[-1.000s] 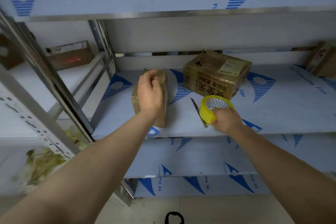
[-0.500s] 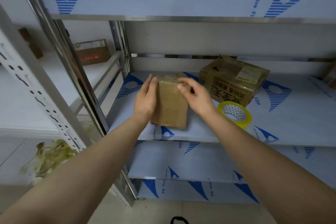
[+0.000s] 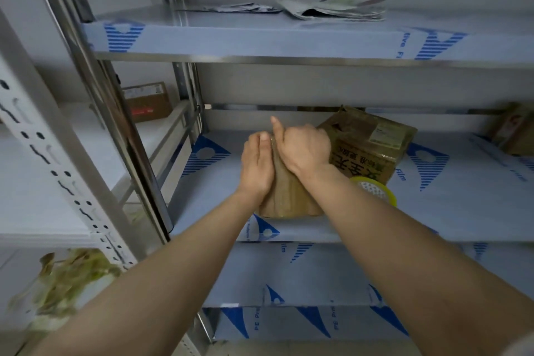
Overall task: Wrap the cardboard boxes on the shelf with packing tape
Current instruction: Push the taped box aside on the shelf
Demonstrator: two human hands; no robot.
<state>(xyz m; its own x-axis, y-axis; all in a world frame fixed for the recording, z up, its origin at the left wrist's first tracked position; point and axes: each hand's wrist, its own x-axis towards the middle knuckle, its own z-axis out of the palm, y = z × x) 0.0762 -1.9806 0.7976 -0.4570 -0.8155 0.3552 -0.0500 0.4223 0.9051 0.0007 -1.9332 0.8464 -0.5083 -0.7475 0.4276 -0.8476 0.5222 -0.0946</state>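
Pressing flat, left hand [image 3: 257,166] flanks small box [image 3: 289,196] at shelf [image 3: 450,211] edge; right hand [image 3: 304,150] curls its grip over it.

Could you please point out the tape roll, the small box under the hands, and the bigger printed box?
tape roll [image 3: 388,197]: head view, yellow rim, right side.
small box [image 3: 289,198]: head view, top face, near end.
bigger printed box [image 3: 357,130]: head view, top face, left of the label.

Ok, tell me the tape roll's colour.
The tape roll is yellow, seen best in the head view.

Brown box [image 3: 289,196], yellow tape roll [image 3: 380,193]
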